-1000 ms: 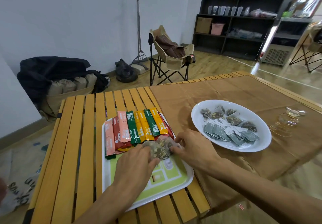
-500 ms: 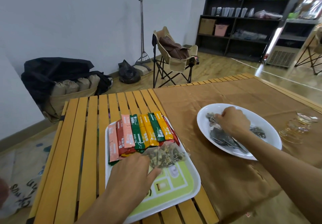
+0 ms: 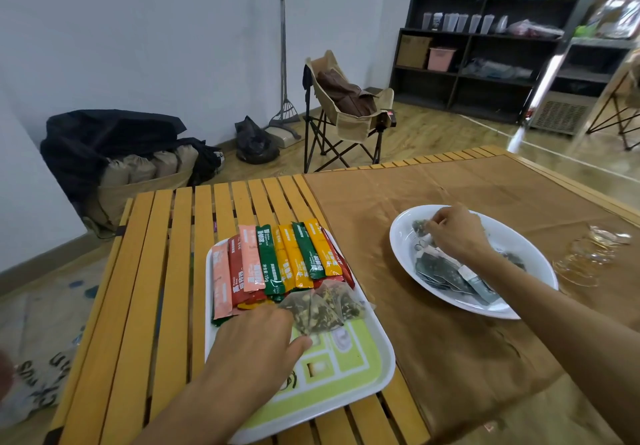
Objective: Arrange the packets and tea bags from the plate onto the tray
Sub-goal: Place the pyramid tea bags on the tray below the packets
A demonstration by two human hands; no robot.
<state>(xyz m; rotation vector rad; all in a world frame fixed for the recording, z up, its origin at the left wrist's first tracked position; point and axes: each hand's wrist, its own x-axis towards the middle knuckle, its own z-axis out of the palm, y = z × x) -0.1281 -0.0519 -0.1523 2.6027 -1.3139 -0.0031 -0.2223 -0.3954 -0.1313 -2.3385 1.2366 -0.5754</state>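
Right hand (image 3: 457, 233) is over the far-left part of the white plate (image 3: 533, 254), fingers (image 3: 437, 220) drawn together and pinching at a mesh tea bag (image 3: 420, 227) near the plate's far-left rim. Whether the bag is off the plate yet, cannot tell. Nearer on the plate lies a loose heap of grey-green foil packets (image 3: 450, 273), overlapping.

Left hand (image 3: 258, 344) rests palm-down on the green-and-white tray (image 3: 346, 368), fingers pressed onto the near-left edge of a pile of pyramid tea bags (image 3: 325, 306). Just beyond the pile, a row of coloured stick packets (image 3: 277, 261) fills the far part of the tray, side by side, some stacked. The tray sits on the slatted part of the bench (image 3: 166, 271); the plate is to its right on the brown cloth (image 3: 415, 323).

Step in hand, by my reading: pick one tea bag off the plate and bring it to the pile on the tray.

Doing it well:
- Pinch the mesh itself, lightly; it looks soft and will crush.
- Lift straight up first, since strings or tags may snag neighbouring bags.
- Carry it above the row of sticks so none get nudged.
- Keep the left hand steadying the pile, and set the new bag against it on the bare near-right area of the tray.
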